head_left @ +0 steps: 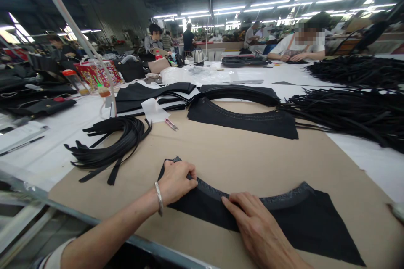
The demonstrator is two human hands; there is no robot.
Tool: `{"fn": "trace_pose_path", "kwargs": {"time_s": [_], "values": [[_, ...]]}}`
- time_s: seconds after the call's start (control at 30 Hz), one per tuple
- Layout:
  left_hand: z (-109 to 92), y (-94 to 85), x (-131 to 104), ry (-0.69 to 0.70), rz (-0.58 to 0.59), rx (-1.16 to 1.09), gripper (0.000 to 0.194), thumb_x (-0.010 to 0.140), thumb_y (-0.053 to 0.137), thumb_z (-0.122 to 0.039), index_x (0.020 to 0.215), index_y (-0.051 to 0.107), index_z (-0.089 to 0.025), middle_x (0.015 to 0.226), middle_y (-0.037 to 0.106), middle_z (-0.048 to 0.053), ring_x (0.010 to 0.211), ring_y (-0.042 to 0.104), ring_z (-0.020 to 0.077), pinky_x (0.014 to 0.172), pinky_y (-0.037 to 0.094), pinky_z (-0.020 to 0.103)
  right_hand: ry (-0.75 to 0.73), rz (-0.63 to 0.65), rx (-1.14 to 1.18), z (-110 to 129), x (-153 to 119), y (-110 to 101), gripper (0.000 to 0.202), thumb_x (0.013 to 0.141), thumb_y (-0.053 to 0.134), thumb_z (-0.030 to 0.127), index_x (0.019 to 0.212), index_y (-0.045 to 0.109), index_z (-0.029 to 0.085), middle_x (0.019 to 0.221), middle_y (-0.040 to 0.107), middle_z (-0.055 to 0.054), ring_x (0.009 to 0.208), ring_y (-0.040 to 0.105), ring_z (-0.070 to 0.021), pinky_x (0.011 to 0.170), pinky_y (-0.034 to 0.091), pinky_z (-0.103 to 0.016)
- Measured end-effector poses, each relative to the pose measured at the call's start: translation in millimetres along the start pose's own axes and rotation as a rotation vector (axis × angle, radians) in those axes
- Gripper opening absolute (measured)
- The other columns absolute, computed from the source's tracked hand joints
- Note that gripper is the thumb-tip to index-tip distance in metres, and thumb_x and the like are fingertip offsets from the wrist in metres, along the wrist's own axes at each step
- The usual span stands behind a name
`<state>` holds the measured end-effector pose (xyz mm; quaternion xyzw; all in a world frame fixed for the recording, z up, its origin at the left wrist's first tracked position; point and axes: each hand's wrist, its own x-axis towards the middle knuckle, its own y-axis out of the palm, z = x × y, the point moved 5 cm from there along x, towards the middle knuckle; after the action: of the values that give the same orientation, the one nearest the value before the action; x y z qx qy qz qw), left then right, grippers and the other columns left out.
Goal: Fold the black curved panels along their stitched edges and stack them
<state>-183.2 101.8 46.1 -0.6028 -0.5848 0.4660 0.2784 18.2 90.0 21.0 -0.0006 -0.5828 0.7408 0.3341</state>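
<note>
A black fabric piece (pixel 303 218) with a curved upper edge lies on the brown board (pixel 246 155) in front of me. A greyish, textured strip runs along that curve. My left hand (pixel 178 180), with a silver bracelet at the wrist, pinches the curved edge near the piece's left end. Further right, my right hand (pixel 255 222) rests on the fabric with its fingers stretched out, the fingertips at the middle of the curve. Beyond the hands lies a stack of similar black pieces (pixel 243 122) with stitched curves.
Black strips (pixel 116 143) lie bundled at left, near small pink-handled snips (pixel 171 124) and a white paper piece (pixel 155 110). Large heaps of black strips (pixel 353 109) lie at right. A person (pixel 299 44) works across the table. The table's metal edge (pixel 142 243) runs below my forearms.
</note>
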Motion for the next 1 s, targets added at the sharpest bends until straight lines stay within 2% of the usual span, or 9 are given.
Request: {"fn": "trace_pose_path", "kwargs": {"time_s": [0.5,0.7,0.87,1.0], "values": [[3,2.0,3,0.019,-0.037,0.064,0.005,0.069,0.060,-0.023,0.065,0.063,-0.020,0.078,0.069,-0.001,0.082,0.059,0.0189,0.081,0.025,0.037,-0.067,-0.063,-0.114,1,-1,0,0.043,0.074,0.043,-0.003,0.111,0.060,0.014,0.091,0.057,-0.006,0.080,0.049,-0.0186,0.074,0.042,-0.031],[4,4.5,3,0.035,-0.071,0.093,0.007,0.071,0.064,-0.025,0.067,0.061,-0.020,0.078,0.068,0.000,0.085,0.058,0.0202,0.079,0.025,0.037,-0.073,-0.034,-0.151,9,7,-4,0.045,0.069,0.045,-0.002,0.108,0.059,0.014,0.090,0.057,-0.006,0.081,0.048,-0.0181,0.076,0.041,-0.032],[2,4.9,1,0.046,-0.097,0.116,0.008,0.072,0.064,-0.026,0.068,0.060,-0.020,0.077,0.066,0.000,0.086,0.057,0.0210,0.080,0.025,0.038,-0.063,0.045,-0.172,21,24,14,0.056,0.068,0.047,-0.003,0.122,0.051,0.013,0.097,0.056,-0.006,0.083,0.048,-0.0180,0.077,0.041,-0.032],[9,0.0,1,0.034,-0.093,0.104,0.010,0.071,0.066,-0.029,0.072,0.061,-0.021,0.079,0.066,0.000,0.087,0.056,0.0226,0.082,0.026,0.039,-0.056,0.031,-0.271,25,30,29,0.054,0.068,0.054,0.001,0.121,0.052,0.012,0.096,0.057,-0.006,0.083,0.049,-0.0192,0.077,0.041,-0.033]]}}
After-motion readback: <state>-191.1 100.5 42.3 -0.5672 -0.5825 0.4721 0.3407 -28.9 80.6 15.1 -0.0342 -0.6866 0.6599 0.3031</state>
